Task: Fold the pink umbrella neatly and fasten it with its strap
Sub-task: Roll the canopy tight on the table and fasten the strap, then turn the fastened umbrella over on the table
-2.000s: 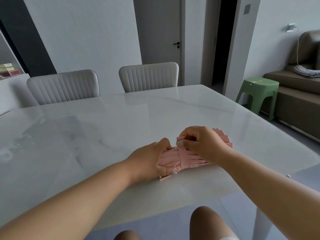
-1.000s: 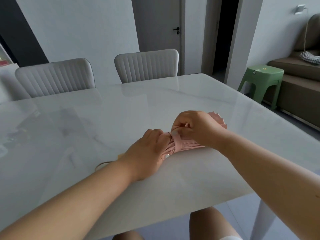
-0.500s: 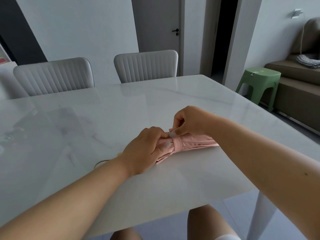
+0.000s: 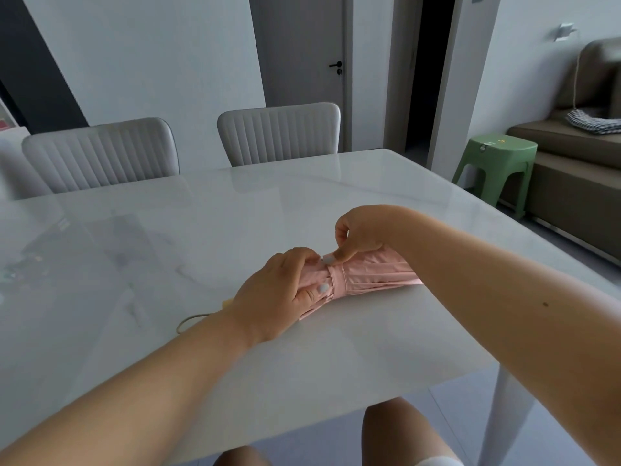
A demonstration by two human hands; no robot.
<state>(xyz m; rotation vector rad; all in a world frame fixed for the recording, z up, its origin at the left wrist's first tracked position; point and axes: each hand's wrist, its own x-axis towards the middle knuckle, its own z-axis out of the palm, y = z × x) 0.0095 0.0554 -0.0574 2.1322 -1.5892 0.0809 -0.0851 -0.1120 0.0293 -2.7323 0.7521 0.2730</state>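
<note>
On a white marble worktop (image 4: 235,213) lies a folded pink umbrella (image 4: 373,275). The left hand (image 4: 275,294) grips its near end; the right hand (image 4: 363,235) pinches the wrapped strap (image 4: 337,280).

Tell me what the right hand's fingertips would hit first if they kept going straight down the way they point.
The right hand points its fingertips down at the strap wrapped round the pink umbrella. They would likely meet the strap at once; they seem to touch it already, though depth is unclear.
</note>
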